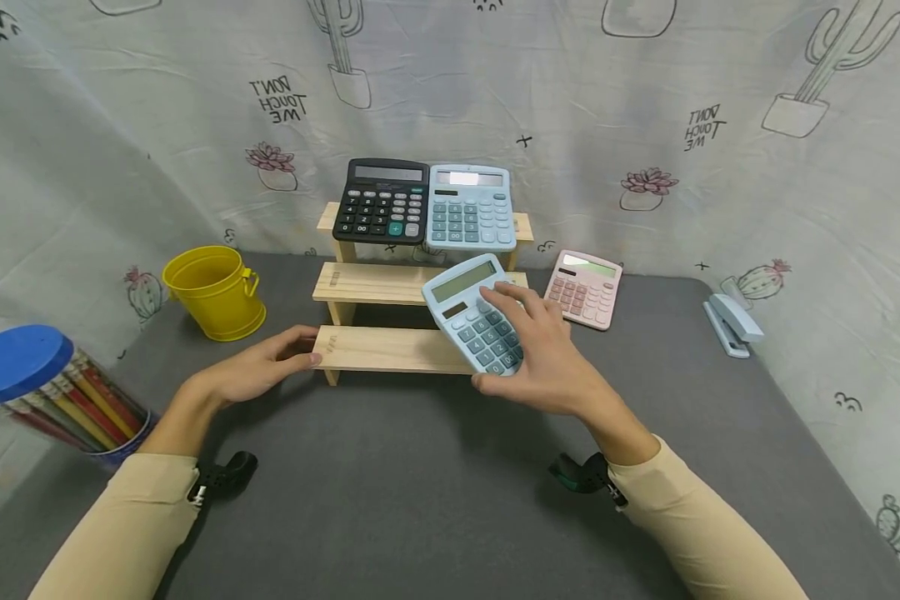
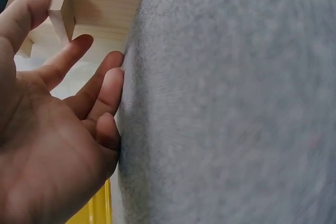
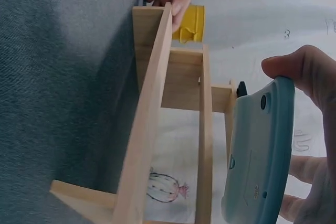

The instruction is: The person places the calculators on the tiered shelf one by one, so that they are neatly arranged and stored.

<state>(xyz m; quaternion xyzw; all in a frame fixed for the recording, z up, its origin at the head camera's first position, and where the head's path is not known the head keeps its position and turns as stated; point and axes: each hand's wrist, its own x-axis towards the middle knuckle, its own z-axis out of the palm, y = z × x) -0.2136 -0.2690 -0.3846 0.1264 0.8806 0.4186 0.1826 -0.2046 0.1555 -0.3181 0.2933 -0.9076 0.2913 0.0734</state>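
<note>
My right hand [image 1: 543, 354] grips a light blue calculator [image 1: 461, 292] by its right and lower edges. It is tilted in the air in front of the steps of a three-tier wooden stand [image 1: 397, 348]. In the right wrist view the calculator's back [image 3: 257, 156] shows, apart from the boards. At the left end of the lowest step, my left hand [image 1: 258, 367] holds the board between thumb and fingers; its thumb [image 2: 34, 11] touches the wood's edge in the left wrist view. A black calculator [image 1: 381, 200] and another light blue calculator [image 1: 471, 208] lean side by side on the top tier.
A pink calculator [image 1: 585, 289] stands right of the stand, with a light blue stapler [image 1: 731, 323] farther right. On the left are a yellow bucket [image 1: 217, 293] and a blue-lidded tub of pencils [image 1: 60, 396]. A printed cloth [image 1: 450, 92] hangs behind the grey tabletop [image 1: 397, 500].
</note>
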